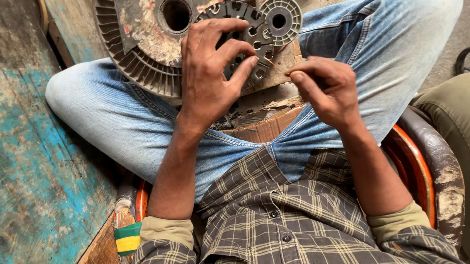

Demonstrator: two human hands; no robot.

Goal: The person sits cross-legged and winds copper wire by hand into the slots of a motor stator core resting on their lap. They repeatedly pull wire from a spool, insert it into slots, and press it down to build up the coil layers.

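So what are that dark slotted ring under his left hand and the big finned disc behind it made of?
Slotted ring: probably steel, dull dark grey, with hard-edged cut slots.
Finned disc: looks like cast metal, matte grey, with rust-coloured flaking patches on its face; plastic can't be ruled out.

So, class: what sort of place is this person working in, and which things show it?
Probably a small repair workshop, perhaps for fan motors. The left hand rests on a slotted metal stator core, a ribbed round casing lies beside it, and worn painted boards stand close by.

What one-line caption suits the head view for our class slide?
Seated cross-legged, a person's left hand steadies a dark slotted ring on a board while the right hand pinches a thin wire.
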